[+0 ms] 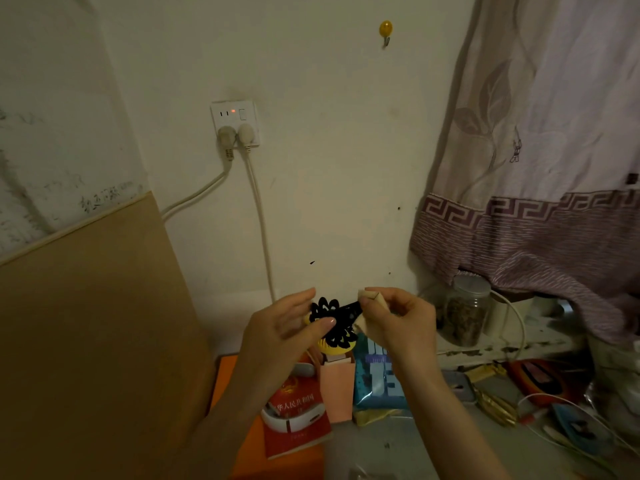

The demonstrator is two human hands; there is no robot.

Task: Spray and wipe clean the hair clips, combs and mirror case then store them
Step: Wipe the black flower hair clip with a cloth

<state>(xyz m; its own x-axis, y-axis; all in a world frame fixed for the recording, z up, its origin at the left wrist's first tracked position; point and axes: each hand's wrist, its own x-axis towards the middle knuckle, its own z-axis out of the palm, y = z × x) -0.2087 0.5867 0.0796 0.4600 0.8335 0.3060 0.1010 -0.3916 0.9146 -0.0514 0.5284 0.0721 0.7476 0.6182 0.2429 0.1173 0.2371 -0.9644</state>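
I hold a black hair clip (334, 318) up before the wall, above a cluttered desk (398, 445): my left hand (284, 327) pinches its looped end between thumb and fingers, while my right hand (398, 323) pinches a pale cloth (372, 299) against the clip's flat arm. The clip looks light, stiff and thin-toothed, likely brittle; best gripped by its solid spine, not the prongs.

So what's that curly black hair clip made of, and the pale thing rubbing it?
The curly black hair clip, held by the left hand, looks like hard matte plastic: thin looped cutouts keep their shape. The pale folded wipe, pinched by the right hand, looks like soft cloth or tissue; I can't tell which.
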